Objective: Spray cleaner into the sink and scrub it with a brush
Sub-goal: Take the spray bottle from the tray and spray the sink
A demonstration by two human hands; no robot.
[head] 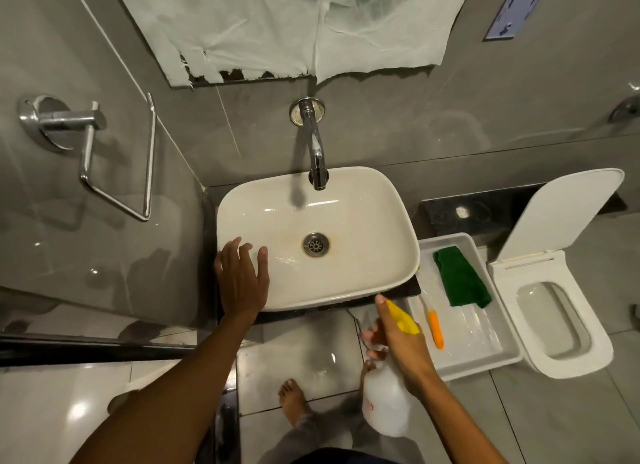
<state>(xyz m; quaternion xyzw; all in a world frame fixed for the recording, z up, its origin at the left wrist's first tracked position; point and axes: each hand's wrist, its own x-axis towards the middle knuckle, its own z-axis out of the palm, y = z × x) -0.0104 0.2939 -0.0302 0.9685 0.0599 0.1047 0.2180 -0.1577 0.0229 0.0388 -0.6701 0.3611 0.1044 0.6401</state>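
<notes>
With the right hand (398, 342) gripping the spray bottle (384, 404) short of the sink (363, 200), mist risks hitting the open left hand (242, 276) on its rim.

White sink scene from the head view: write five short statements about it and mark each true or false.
1. The right hand holds a clear spray bottle with a yellow nozzle. True.
2. The left hand holds the brush. False: it is open and empty, at the near-left rim of the white ceramic sink.
3. The orange-handled brush lies in the white plastic tray. True.
4. The folded green cloth lies inside the sink. False: it lies in the tray.
5. Water runs from the chrome wall tap. False: none shows.
</notes>
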